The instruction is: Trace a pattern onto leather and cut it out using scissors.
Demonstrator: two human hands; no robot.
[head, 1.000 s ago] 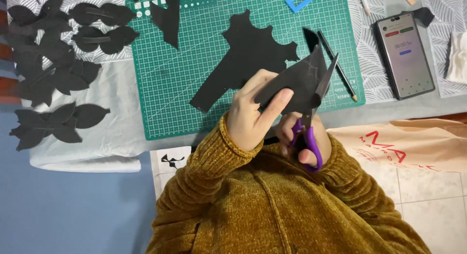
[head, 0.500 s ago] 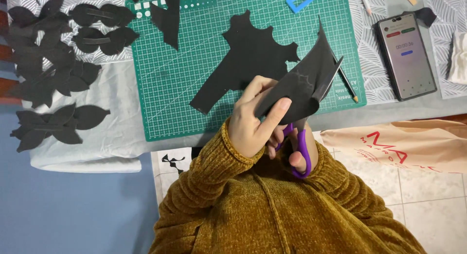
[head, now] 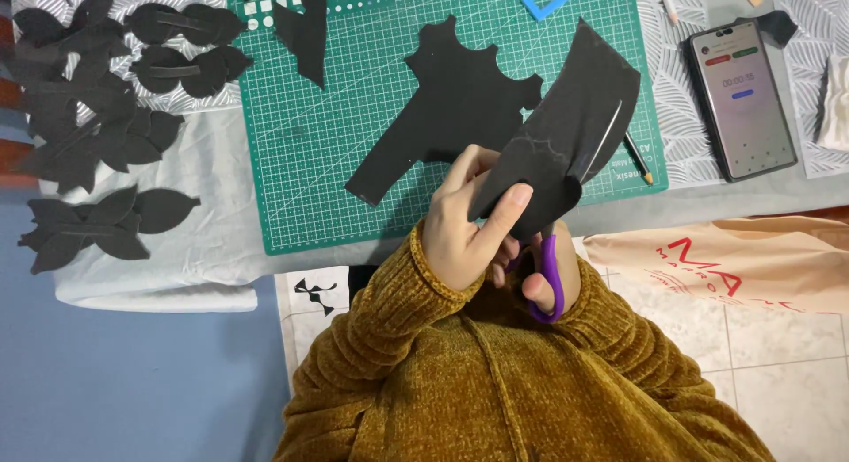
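my left hand (head: pixel 467 228) is pinched on the black sheet (head: pixel 566 130), thumb on the near face and fingers behind, holding it up tilted over the near edge of the green cutting mat (head: pixel 354 144). my right hand (head: pixel 548 272) sits just below and behind it, fingers closed through the purple loops of the scissors (head: pixel 550 276); the blades are mostly hidden behind the sheet, with what looks like a thin bright edge of one showing up its right side. to cut this well i judge i should keep the grip close to the scalloped line faintly marked on the sheet, so the material does not flop, and turn the sheet with the left hand rather than twist the scissors, taking short bites through each curve. my thumb lies near the cut path, so i would shift it back as the blades come round. flat on the mat just beyond lies a larger black cut-out (head: pixel 451 108) with a scalloped top. farther left on the white cloth (head: pixel 203 250) are many black leaf-like shapes (head: pixel 97 126). to the right, past the mat, a pencil (head: pixel 638 157) lies at its corner and a phone (head: pixel 741 99) rests face up.
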